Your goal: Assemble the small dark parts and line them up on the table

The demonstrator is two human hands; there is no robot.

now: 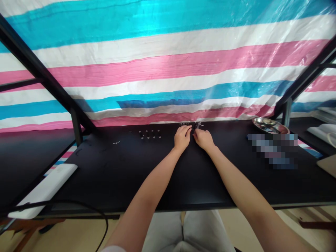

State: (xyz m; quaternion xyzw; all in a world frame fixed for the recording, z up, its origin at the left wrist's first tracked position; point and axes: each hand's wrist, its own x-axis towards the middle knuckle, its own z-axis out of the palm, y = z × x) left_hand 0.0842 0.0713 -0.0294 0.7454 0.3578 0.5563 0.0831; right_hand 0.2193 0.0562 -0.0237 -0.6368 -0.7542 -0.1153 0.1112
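1 black cable (68,201) loops near left, over 1 flat white slab (49,185), smooth w/ rounded corners. on smooth black counter (105,178), l hand (182,137) & r hand (204,140) nearly meet at 1 small dark piece (194,127); fingers bent in, can't tell if either grips it, hands part-block view. 4 short dark cylinders (147,134) w/ pale ends, in a row to l. blurred patch (273,150) at r hides stuff. past l hand, row of tiny pieces (184,124), no. unclear. 1 shiny round metal dish (270,124) far r. striped plastic sheet (168,73) behind, creased.
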